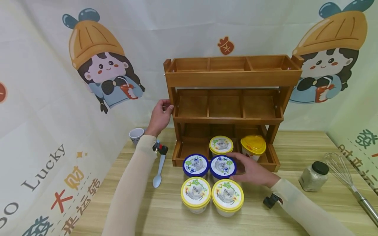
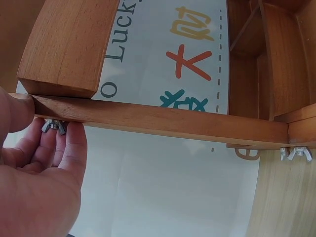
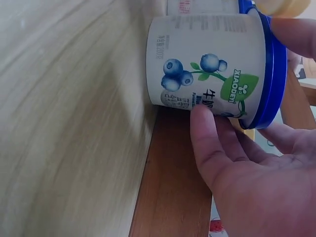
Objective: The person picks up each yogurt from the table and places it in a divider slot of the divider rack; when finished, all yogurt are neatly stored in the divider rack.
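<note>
1. my right hand (image 1: 252,170) grips the right-hand blue-lidded tub (image 1: 222,166), thumb at the lid's edge, fingers curled along its wall; holding it high up probably gives good control of something so short and smooth.
2. that tub is just in front of the wooden rack (image 1: 233,79), beside the other blue-lidded tub (image 1: 195,165); i cannot tell whether its base touches the counter (image 1: 168,209) or sits slightly off it.
3. my left hand (image 1: 160,116) pinches the rack's left upright, thumb and fingers on opposite sides, near a metal wing nut (image 2: 53,126); i judge this braces the frame.
4. the front-left yellow-lidded tub (image 1: 196,192) and front-right yellow-lidded tub (image 1: 228,195) stand nearest me, seemingly for easy reach.
5. in the lowest tier are a flat-lidded yellow tub (image 1: 221,145) and a domed yellow tub (image 1: 253,144); dividers likely stop round bases sliding.
6. the rack is brown, grained and square-edged; the tub i grip is pale-walled, printed with blueberries, its rim glossy.
</note>
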### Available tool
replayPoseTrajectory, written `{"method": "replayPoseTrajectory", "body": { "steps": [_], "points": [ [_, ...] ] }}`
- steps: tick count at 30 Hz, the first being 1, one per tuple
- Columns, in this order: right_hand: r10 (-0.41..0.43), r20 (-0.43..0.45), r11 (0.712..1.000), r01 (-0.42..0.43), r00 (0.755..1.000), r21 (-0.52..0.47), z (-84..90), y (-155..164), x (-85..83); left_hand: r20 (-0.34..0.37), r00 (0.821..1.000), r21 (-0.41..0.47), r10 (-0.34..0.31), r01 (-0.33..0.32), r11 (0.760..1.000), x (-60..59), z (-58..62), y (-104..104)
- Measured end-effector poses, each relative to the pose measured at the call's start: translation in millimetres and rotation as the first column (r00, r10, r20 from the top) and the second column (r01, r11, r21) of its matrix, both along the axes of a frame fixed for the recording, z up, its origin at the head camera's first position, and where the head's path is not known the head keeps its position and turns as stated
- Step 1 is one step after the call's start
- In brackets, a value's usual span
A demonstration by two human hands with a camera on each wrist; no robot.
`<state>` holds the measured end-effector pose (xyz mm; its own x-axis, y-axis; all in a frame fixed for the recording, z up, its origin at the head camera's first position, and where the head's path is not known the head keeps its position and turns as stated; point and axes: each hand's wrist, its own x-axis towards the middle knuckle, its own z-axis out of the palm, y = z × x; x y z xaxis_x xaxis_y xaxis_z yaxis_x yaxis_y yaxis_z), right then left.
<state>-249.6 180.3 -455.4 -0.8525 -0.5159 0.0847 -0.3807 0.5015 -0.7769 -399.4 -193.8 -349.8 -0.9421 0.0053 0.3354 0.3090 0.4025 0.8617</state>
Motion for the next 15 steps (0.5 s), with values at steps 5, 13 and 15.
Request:
{"method": "replayPoseTrajectory", "body": {
  "steps": [5, 13, 15],
  "points": [
    [-0.001, 0.041, 1.0, 0.0, 0.999, 0.019, 1.3, -3.2, -2.8, 0.004, 1.0, -0.006, -0.001, 0.001, 1.0, -0.6, 0.0, -0.6],
    [-0.027, 0.038, 0.998, 0.025, 0.999, 0.049, 0.6, -9.3, -2.9, 0.008, 1.0, -0.001, -0.002, 0.002, 1.0, -2.4, -0.5, -1.2],
    [-0.035, 0.035, 0.998, 0.033, 0.999, 0.057, 0.4, -9.4, -2.4, 0.007, 1.0, -0.004, -0.002, 0.002, 1.0, -2.5, -0.9, -1.4]
  ]
}}
